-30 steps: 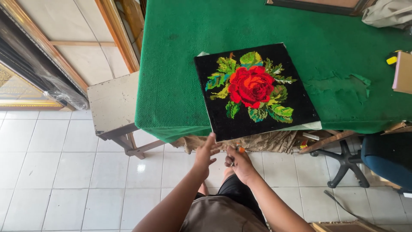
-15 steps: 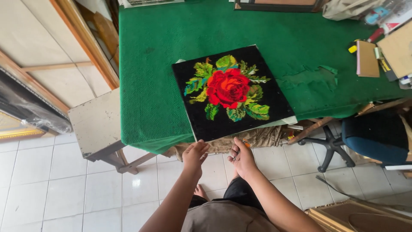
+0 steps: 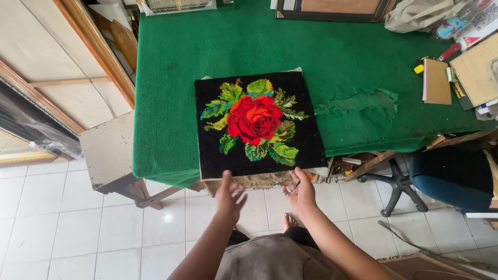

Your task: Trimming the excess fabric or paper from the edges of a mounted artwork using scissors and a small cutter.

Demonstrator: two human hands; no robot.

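- The cross-stitch rose panel (image 3: 257, 127), a red bloom with green leaves on a black ground, lies flat on the green felt-covered table (image 3: 171, 93). Its near edge overhangs the table's front edge, which puts that edge within reach of both hands.
- A strip of tan backing cloth (image 3: 259, 180) shows below the black field, along the overhanging edge.
- The left hand (image 3: 230, 194) hovers just below that edge, fingers spread wide and holding nothing; contact with the cloth cannot be confirmed.
- The right hand (image 3: 301, 193) sits at the panel's lower right corner, fingers curled narrowly around a small metallic item (image 3: 295, 189), too small to identify. An orange piece (image 3: 309, 176) shows just beside the fingertips.
- A torn flap in the felt (image 3: 358, 101) lies right of the panel, apart from it.
- At the table's far right: a brown notebook (image 3: 436, 81), a wooden board (image 3: 477, 70) and a red-handled tool (image 3: 448, 52).
- A blue swivel chair (image 3: 446, 173) stands to the right, and a small grey side table (image 3: 106, 150) to the left. Neither blocks the hands.
- Picture frames (image 3: 332, 8) lean at the table's far edge, well apart from the panel.
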